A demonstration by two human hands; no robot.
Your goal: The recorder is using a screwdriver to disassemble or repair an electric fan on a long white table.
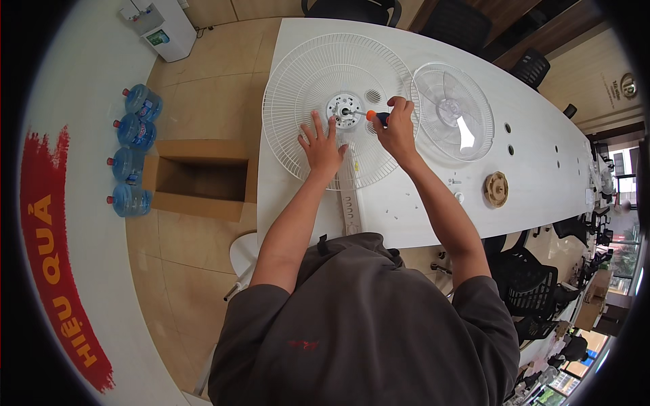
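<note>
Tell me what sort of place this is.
Probably an office or meeting room: there's a long white table, several black chairs beside it, and a water dispenser near the wall.

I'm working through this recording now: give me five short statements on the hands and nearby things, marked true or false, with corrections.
1. The right hand holds a screwdriver. True.
2. The left hand is clenched in a fist. False: the left hand is spread open over the white grille.
3. Clear fan blades lie to the right of the grille. True.
4. The cardboard box is shut. False: the box is open.
5. Only two water bottles are near the wall. False: there are four.
</note>
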